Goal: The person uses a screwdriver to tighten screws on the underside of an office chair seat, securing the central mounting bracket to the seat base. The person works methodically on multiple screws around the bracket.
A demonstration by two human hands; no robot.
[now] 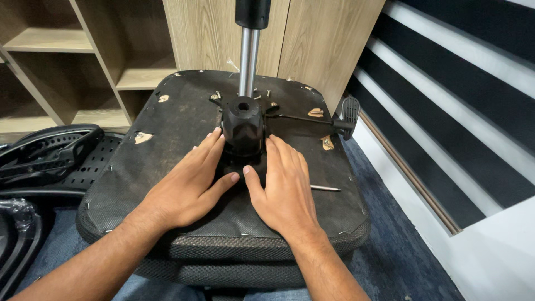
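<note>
Two flat palms frame the black chair mechanism (243, 129) at the centre of the upturned seat base (184, 120) — our left hand (186, 184) and right hand (281, 187) lie open, fingertips touching its sides, gripping nothing. We judge we are seating it; next it needs fastening with the loose screws (216, 96) near the gas-lift column (248, 61) — lever (312, 125) at right.

Two hands (186, 187), one upturned seat cushion (167, 120), one black mechanism (243, 125), one lever (312, 124)

Light wooden shelving (83, 61) fills the left wall; wood panels (323, 39) stand behind; dark blue carpet (401, 245) covers the floor; black-and-white striped wall (468, 100) at right.
</note>
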